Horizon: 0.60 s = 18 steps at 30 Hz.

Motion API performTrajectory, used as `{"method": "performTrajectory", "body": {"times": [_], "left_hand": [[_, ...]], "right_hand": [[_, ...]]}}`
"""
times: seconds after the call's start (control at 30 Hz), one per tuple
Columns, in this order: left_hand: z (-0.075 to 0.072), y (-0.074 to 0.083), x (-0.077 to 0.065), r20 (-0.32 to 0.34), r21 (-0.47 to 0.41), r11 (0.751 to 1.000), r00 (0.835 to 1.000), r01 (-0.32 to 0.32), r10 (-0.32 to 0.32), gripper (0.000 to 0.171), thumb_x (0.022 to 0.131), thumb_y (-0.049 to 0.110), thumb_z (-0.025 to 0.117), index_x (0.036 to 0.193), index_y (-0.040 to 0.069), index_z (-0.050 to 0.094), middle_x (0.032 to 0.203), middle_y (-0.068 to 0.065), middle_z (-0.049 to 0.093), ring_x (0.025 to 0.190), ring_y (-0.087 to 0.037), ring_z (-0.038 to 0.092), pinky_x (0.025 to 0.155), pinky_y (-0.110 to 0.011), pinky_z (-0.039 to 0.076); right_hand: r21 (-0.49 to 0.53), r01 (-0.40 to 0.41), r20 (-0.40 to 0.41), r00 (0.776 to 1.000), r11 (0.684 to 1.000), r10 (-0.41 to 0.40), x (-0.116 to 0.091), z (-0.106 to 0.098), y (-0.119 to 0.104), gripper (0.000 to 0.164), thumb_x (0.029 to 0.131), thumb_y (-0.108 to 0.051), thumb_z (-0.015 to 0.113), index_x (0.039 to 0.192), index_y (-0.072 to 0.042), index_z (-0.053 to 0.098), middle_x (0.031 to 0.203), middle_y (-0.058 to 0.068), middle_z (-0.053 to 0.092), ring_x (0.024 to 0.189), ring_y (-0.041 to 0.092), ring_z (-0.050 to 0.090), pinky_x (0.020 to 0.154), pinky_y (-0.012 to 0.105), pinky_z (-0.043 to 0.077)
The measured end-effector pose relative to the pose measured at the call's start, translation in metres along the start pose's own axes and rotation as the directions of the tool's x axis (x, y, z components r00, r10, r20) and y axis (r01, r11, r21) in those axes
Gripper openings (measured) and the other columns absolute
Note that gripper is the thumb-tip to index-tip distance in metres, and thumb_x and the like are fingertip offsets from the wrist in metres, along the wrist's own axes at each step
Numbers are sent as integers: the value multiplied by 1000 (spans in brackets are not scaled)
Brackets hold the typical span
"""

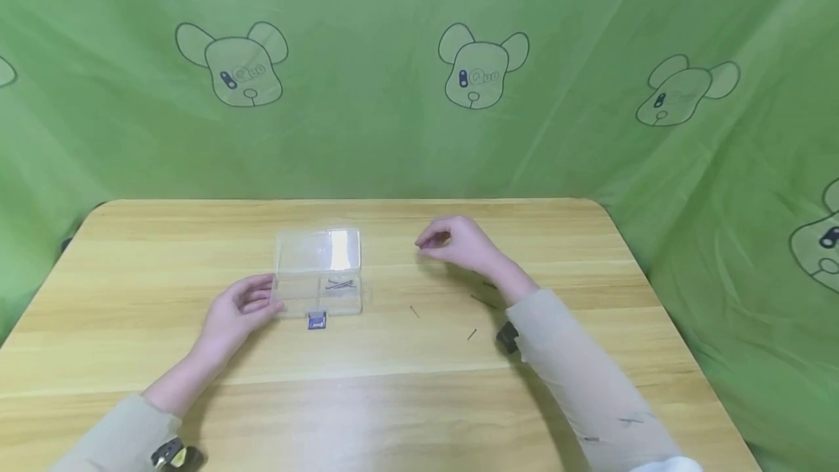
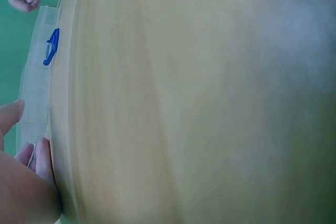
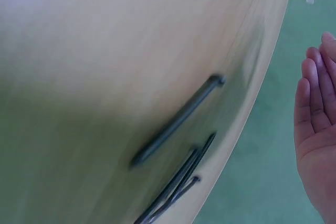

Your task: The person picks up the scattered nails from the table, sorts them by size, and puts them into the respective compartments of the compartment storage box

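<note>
Table (image 1: 367, 414): wood-grained, rounded far corners.
Curtain (image 1: 367, 137): green, beyond far edge.
Box (image 1: 298, 294): open, toward far edge.
Nails (image 3: 177, 121): some boxed, others toward right edge.
Left hand (image 1: 231, 312): pinching box's end.
Right hand (image 1: 462, 242): fingertips together; can't tell what's held.

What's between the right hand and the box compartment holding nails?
Nothing visible but tabletop and the side wall of the clear plastic box; the right hand would likely pass over it. A loose nail lies off that path, nearer the person.

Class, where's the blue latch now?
In the head view, the blue latch is left of centre, at the near edge of the clear box, right of the left hand.
</note>
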<state>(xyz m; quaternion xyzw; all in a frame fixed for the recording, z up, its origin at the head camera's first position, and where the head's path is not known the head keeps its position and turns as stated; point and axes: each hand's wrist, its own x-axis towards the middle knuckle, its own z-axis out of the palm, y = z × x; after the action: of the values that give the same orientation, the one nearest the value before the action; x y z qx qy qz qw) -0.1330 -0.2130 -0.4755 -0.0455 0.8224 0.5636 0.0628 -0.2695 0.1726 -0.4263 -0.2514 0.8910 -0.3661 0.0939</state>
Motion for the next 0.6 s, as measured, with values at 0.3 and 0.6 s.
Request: {"method": "performTrajectory", "body": {"times": [0.3, 0.6], "left_hand": [[0, 1, 0, -3, -3, 1000, 1000, 3, -3, 67, 99, 11, 75, 155, -7, 44, 149, -32, 57, 134, -45, 60, 92, -1, 51], [0, 0, -1, 0, 1, 1000, 1000, -3, 3, 66, 99, 11, 75, 154, -8, 44, 150, -32, 56, 134, -45, 60, 92, -1, 51]], "right_hand": [[-4, -45, -73, 996, 999, 45, -19, -21, 21, 19, 90, -4, 83, 109, -3, 80, 106, 14, 80, 96, 25, 73, 94, 40, 64], [-33, -87, -127, 988, 996, 82, -41, -39, 44, 21, 88, -7, 85, 107, -2, 80, 101, 14, 80, 89, 19, 70, 82, 17, 59]]}}
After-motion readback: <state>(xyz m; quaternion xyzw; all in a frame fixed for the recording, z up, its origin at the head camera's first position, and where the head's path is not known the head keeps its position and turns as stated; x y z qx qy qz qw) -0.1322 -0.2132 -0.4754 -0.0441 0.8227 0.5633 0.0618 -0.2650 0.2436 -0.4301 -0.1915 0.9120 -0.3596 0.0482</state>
